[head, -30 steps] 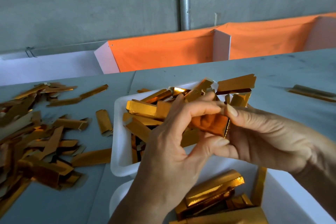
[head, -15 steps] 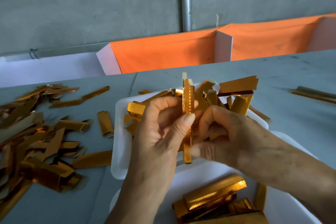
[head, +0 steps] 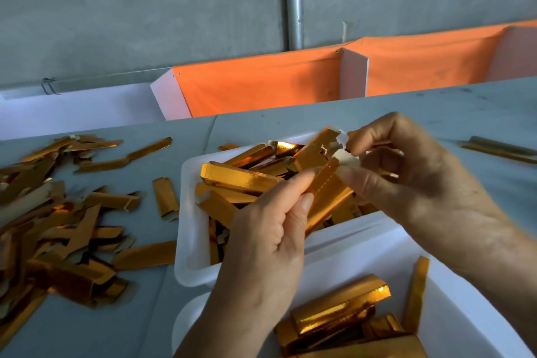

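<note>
Left hand (head: 267, 229) fingers pinch gold carton (head: 328, 197) mid-length, right hand (head: 406, 177) pinches its white end flap (head: 345, 158); too hard a pull could tear the flap

Gold foil strip (head: 327, 197), creased lengthwise, tilted upright, white end tab, above tray

SURFACE: we record one grey table (head: 290, 125) | LEFT: we find a loose pile of gold foil strips (head: 58, 227), overlapping | CENTRE: white tray (head: 189, 212) rests on it, one short gold strip (head: 165, 197) just beside its left rim | NEAR EDGE: second white tray (head: 363, 253) | FAR RIGHT: long gold strips (head: 499, 148), well apart.
</note>
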`<state>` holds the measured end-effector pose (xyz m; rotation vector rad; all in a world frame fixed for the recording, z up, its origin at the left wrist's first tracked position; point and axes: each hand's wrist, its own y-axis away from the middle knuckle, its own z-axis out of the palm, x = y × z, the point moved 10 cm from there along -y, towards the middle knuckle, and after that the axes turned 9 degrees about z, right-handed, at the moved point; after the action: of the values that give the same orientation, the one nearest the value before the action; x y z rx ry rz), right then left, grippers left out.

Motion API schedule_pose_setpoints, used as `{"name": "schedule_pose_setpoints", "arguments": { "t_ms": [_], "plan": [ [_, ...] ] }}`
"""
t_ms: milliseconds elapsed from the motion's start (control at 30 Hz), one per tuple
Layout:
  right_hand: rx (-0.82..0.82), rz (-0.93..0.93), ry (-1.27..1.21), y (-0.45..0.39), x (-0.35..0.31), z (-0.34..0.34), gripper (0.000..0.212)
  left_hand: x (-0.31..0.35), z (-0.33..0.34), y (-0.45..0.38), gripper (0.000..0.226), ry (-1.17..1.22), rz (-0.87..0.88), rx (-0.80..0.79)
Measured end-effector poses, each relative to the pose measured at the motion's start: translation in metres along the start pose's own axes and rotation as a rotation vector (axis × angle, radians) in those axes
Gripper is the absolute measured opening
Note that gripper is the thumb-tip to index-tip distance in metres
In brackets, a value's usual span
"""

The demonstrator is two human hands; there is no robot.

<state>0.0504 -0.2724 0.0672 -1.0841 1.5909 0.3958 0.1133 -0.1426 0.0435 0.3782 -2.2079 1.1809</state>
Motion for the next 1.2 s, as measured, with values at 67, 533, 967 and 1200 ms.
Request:
{"name": "schedule_pose_setpoints", "arguments": {
  "t_ms": [67, 533, 967, 1200],
  "plan": [
    [0.038, -0.045, 0.102, 0.001, -0.006, -0.001, 0.03, 0.003, 0.001, 0.0, 0.032, -0.026, 0.023, -0.017],
    [-0.172, 0.047, -0.339, -0.005, 0.011, 0.001, 0.019, 0.002, 0.005, 0.003, 0.063, 0.025, -0.019, -0.049],
    [-0.47, 0.128, -0.401, 0.0, 0.018, 0.02, 0.037, 0.009, 0.012, 0.002, 0.045, 0.038, -0.006, -0.14],
    [-0.48, 0.19, -0.457, -0.002, 0.026, 0.017, 0.039, 0.013, 0.014, 0.002, 0.028, 0.056, 0.019, -0.17]
  ]
}}
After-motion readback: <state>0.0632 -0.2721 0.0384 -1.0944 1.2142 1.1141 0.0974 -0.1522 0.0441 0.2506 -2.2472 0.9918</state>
